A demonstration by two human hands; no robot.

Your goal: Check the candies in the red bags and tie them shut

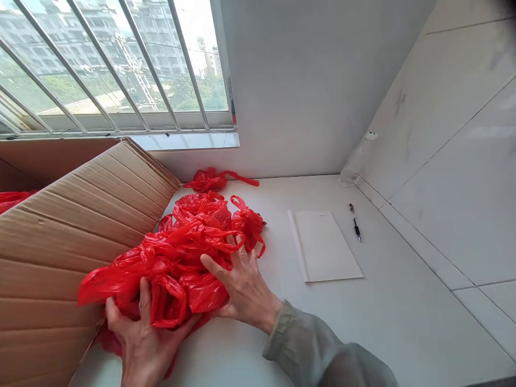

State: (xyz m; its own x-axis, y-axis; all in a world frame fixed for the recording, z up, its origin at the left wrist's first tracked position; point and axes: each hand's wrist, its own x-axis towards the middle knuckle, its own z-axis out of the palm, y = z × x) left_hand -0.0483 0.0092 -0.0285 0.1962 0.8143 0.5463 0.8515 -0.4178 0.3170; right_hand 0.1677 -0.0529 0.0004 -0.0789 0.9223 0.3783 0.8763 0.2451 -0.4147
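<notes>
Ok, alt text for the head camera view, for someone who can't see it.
A person's left hand and right hand touch a heap of red plastic bags on a white tabletop beside a cardboard box. Farther right lie a booklet and a pen.

And you've got daylight pouring in at the upper left of the frame, through a window [116, 64] lined with slanting metal bars [187, 64]! Beyond the glass you see pale buildings [110, 32], a lattice tower [139, 75] and hazy green trees [181, 97]. Below it runs a shiny sill [189, 141]. Across to top centre, your plain wall [302, 86] sits in grey shade; over on the right, glossy white tiles [447, 161] show dark joints and faint grey marks. Along the lower right, your smooth white tabletop [387, 306] meets that tiling.
</notes>
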